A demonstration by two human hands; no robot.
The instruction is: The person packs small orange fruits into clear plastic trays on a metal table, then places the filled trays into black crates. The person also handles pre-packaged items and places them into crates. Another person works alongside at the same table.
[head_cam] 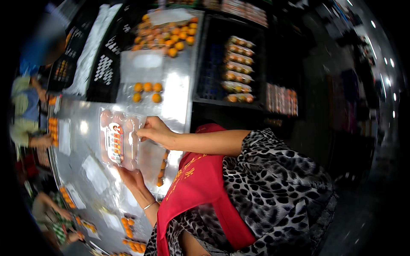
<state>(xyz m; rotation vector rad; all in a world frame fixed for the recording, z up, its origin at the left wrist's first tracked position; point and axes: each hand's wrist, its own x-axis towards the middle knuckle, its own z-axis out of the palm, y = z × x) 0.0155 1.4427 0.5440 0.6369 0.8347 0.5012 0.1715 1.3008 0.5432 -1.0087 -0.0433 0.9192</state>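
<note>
A clear plastic clamshell pack [129, 140] is held up over the metal table [88, 128]. It bears a printed label [115, 143], and rounded reddish shapes show dimly through the plastic. My right hand [156, 131] pinches its near edge at the upper corner. At its lower edge is my left hand [132, 177], gripping it with the fingers partly hidden behind it. Beneath and beside the pack, a row of orange fruits [162, 169] shows near my red apron [198, 179]. An open clear tray [147, 92] with several orange fruits lies past my right hand.
Loose orange fruits [174, 38] are heaped at the table's far right end. Beside it, a black crate [211, 96] contains a row of filled packs [238, 68]. Two co-workers [27, 108] [53, 212] handle fruit across the table. White sheets [95, 172] lie on the metal.
</note>
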